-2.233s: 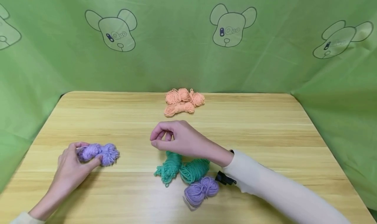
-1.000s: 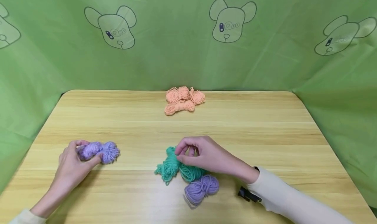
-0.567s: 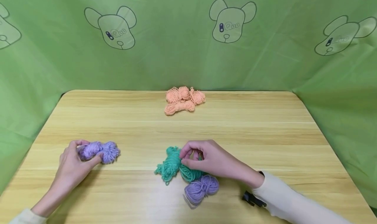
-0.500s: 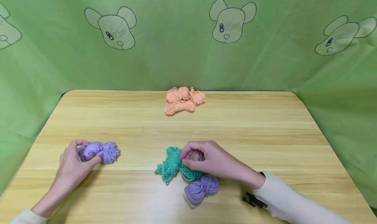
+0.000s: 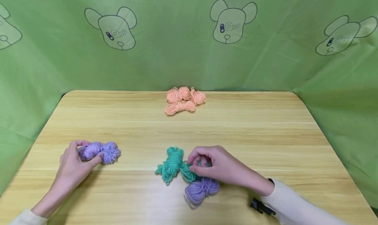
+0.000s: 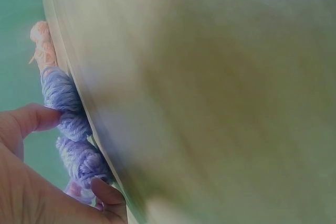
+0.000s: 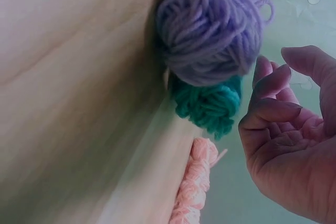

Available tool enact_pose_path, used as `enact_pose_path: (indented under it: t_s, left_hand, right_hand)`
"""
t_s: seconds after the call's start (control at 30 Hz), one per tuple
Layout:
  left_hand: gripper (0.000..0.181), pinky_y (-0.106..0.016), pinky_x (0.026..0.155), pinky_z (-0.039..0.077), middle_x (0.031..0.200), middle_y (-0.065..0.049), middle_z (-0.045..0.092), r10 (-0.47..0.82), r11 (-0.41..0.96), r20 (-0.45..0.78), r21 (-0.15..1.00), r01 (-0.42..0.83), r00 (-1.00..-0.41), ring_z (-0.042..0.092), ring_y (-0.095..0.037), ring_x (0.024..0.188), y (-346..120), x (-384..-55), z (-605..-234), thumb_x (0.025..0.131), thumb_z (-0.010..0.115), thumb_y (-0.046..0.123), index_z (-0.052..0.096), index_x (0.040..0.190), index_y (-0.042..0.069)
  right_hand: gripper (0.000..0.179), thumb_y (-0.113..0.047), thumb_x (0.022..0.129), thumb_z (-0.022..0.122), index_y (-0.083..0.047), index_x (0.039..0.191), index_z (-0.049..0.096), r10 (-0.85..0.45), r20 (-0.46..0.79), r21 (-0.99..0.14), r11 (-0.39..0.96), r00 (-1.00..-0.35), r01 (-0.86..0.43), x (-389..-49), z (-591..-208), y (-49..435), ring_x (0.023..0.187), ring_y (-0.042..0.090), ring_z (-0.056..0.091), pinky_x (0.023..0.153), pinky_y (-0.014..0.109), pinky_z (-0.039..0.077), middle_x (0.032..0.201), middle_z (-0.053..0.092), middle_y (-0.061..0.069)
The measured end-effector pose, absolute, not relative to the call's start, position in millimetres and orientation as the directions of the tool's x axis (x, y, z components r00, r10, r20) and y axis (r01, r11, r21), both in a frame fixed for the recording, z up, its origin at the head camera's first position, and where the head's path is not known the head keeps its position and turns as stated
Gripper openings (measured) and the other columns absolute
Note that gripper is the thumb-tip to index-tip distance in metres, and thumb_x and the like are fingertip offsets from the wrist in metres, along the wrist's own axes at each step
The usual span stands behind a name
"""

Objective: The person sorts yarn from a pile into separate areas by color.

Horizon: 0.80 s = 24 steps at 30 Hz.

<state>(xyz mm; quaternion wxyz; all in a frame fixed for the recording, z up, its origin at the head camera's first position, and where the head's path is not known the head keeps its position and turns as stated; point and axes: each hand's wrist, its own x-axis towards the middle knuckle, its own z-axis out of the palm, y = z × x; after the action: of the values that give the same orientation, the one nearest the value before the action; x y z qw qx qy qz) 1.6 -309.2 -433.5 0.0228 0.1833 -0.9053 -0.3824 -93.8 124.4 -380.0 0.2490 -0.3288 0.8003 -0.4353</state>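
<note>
Lone skein (image 5: 101, 150) left of apparently touching yarn trio (image 5: 188, 174)

From the head we look forward and down over the wood-grain tabletop (image 5: 251, 133) to the green backdrop (image 5: 177, 64). At the left wrist we sit low and tipped sideways, close behind the left hand (image 6: 37, 190). At the right wrist we are likewise tipped, nearest a tied purple yarn skein (image 7: 210, 32). All three views share peach yarn skeins (image 5: 180, 108) and green yarn (image 5: 172, 164).

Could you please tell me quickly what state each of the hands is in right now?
Left hand: closed, holding purple yarn.
Right hand: open, loosely curled, holding nothing, over green yarn.
</note>
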Motion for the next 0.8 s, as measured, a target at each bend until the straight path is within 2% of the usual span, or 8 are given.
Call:
enact_pose_path:
  t_s: [0.37, 0.63, 0.8]
  left_hand:
    - [0.074, -0.068, 0.101, 0.041, 0.138, -0.039, 0.053, -0.344, 0.64, -0.098, 0.704, -0.309, -0.934, 0.05, -0.055, 0.125, -309, 2, -433, 0.093, 0.086, 0.025, 0.045, 0.141, -0.012]
    - [0.072, -0.066, 0.1, 0.042, 0.136, -0.04, 0.054, -0.344, 0.638, -0.083, 0.71, -0.298, -0.935, 0.052, -0.054, 0.123, -309, 2, -434, 0.092, 0.086, 0.024, 0.046, 0.14, -0.012]
    - [0.073, -0.06, 0.096, 0.043, 0.136, -0.039, 0.055, -0.343, 0.643, -0.087, 0.705, -0.301, -0.935, 0.053, -0.052, 0.122, -310, 3, -435, 0.093, 0.086, 0.026, 0.046, 0.14, -0.012]
  right_hand:
    - [0.011, -0.02, 0.099, 0.083, -0.02, 0.109, 0.079, -0.747, -0.117, -0.865, 0.401, -0.655, -0.302, -91, -375, 137, 0.068, 0.008, 0.057, 0.06, 0.024, 0.05, 0.076, 0.064, -0.006]
    - [0.011, -0.025, 0.099, 0.084, -0.023, 0.107, 0.078, -0.748, -0.136, -0.86, 0.415, -0.65, -0.297, -87, -379, 150, 0.064, 0.005, 0.053, 0.055, 0.023, 0.047, 0.073, 0.062, -0.007]
    - [0.013, -0.026, 0.097, 0.086, -0.024, 0.106, 0.077, -0.74, -0.161, -0.849, 0.442, -0.652, -0.291, -85, -383, 157, 0.064, 0.005, 0.054, 0.056, 0.024, 0.05, 0.073, 0.063, -0.007]
